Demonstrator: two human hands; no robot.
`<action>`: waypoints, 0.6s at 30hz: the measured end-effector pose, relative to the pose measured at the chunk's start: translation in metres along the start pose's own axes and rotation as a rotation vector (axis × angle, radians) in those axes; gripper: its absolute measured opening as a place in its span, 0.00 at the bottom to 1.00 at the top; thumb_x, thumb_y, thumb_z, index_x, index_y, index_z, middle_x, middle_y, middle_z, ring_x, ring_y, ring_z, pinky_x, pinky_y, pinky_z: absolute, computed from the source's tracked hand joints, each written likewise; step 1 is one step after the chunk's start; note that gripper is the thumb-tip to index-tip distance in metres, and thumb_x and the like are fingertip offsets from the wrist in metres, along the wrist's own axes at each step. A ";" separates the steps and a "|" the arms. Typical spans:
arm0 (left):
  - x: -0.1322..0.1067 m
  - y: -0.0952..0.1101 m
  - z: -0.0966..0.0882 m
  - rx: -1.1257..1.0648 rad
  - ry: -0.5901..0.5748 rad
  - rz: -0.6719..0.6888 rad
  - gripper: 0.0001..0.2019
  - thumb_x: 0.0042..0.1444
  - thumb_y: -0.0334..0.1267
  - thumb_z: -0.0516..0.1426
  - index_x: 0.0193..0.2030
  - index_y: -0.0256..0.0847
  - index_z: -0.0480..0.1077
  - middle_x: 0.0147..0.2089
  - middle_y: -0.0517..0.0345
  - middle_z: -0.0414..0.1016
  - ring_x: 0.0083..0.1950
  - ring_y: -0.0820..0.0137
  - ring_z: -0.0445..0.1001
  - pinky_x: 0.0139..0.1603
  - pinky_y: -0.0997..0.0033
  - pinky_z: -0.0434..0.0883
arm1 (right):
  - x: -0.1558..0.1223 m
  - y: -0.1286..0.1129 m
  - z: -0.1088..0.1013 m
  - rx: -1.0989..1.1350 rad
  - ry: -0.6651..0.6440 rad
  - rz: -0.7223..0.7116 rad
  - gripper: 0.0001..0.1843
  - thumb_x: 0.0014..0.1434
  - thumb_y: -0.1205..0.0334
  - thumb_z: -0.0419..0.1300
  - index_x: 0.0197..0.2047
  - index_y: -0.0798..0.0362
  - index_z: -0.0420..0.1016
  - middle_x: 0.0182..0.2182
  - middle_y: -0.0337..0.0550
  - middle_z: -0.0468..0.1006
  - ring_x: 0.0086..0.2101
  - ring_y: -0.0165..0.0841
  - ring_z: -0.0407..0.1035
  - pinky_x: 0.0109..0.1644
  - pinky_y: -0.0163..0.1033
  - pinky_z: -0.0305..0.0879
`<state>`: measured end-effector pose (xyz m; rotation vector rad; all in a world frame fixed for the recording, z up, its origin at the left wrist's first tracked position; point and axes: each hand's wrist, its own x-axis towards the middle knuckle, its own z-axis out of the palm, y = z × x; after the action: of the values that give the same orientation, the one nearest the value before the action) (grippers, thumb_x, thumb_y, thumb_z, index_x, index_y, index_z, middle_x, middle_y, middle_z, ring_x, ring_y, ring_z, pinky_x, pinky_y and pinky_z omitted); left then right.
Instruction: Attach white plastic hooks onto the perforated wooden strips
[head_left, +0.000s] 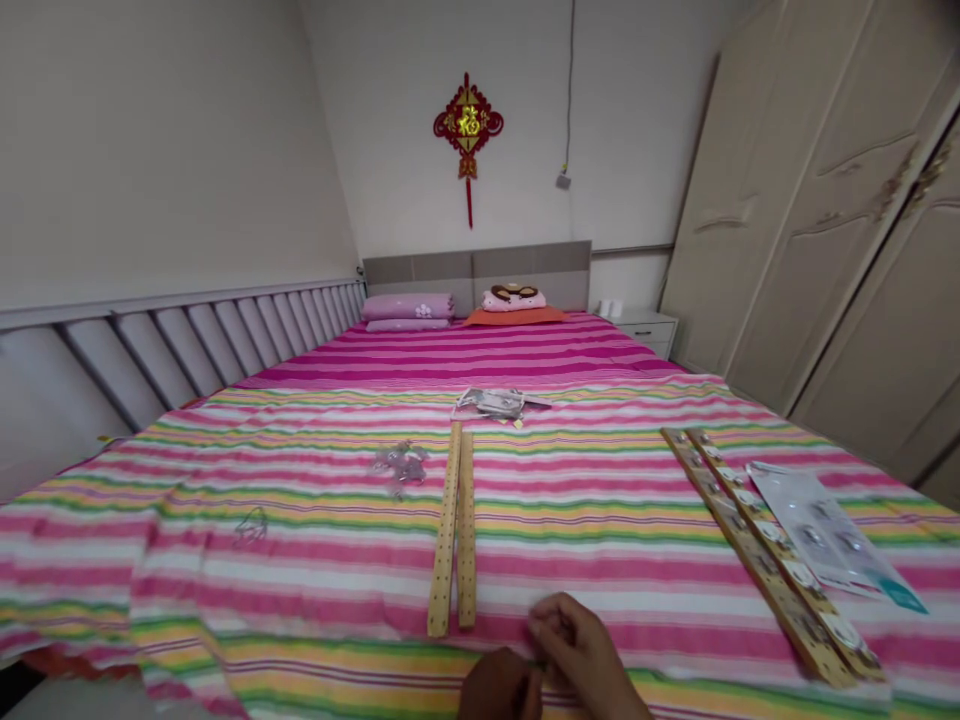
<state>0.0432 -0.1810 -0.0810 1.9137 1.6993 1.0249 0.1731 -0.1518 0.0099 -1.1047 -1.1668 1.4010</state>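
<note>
My left hand [501,688] is curled closed at the bottom edge of the head view. Right beside it, my right hand [583,648] has its fingers bent in and pressed together. The two hands meet over the striped sheet; whatever is between the fingertips is too small and hidden to name. Just beyond them lie two narrow wooden strips with rows of small holes, a longer left strip [444,545] and a shorter right strip [466,535]. Neither hand touches these strips.
Two wooden strips with metal fittings [739,515] lie at right, beside a clear plastic pack [832,540]. Small clear bags [401,465], a packet with white cord [495,403] and a thin clear scrap [251,525] lie on the bed. A railing [225,335] borders the left.
</note>
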 end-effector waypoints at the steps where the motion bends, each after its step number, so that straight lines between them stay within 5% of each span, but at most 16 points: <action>1: 0.003 -0.002 0.001 -0.020 -0.031 -0.013 0.08 0.50 0.40 0.54 0.24 0.46 0.73 0.26 0.50 0.75 0.30 0.64 0.71 0.33 0.68 0.64 | 0.008 -0.002 0.014 -0.045 -0.003 -0.034 0.12 0.42 0.55 0.68 0.26 0.52 0.72 0.16 0.32 0.67 0.18 0.27 0.60 0.21 0.33 0.55; 8: 0.021 -0.017 -0.001 -0.027 -0.271 -0.275 0.13 0.43 0.36 0.55 0.35 0.46 0.79 0.38 0.51 0.81 0.40 0.57 0.76 0.40 0.65 0.72 | 0.034 -0.005 0.078 -0.538 0.042 -0.246 0.20 0.42 0.67 0.62 0.42 0.53 0.73 0.36 0.46 0.75 0.38 0.40 0.68 0.43 0.41 0.65; 14: 0.011 -0.013 -0.008 -0.036 -0.224 -0.130 0.16 0.46 0.31 0.53 0.38 0.48 0.79 0.37 0.54 0.81 0.41 0.60 0.76 0.43 0.66 0.72 | 0.045 -0.002 0.090 -0.663 0.022 -0.292 0.13 0.43 0.71 0.55 0.35 0.54 0.71 0.31 0.44 0.73 0.34 0.38 0.67 0.38 0.40 0.63; 18: 0.004 -0.004 -0.012 0.006 -0.108 0.096 0.15 0.48 0.28 0.52 0.37 0.45 0.78 0.35 0.52 0.81 0.37 0.64 0.76 0.39 0.70 0.71 | 0.049 -0.003 0.086 -0.718 0.042 -0.284 0.14 0.41 0.74 0.52 0.33 0.54 0.70 0.26 0.40 0.72 0.28 0.35 0.65 0.31 0.37 0.60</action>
<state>0.0320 -0.1784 -0.0751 2.0334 1.5665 0.9327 0.0824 -0.1124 0.0210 -1.3670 -1.7834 0.7380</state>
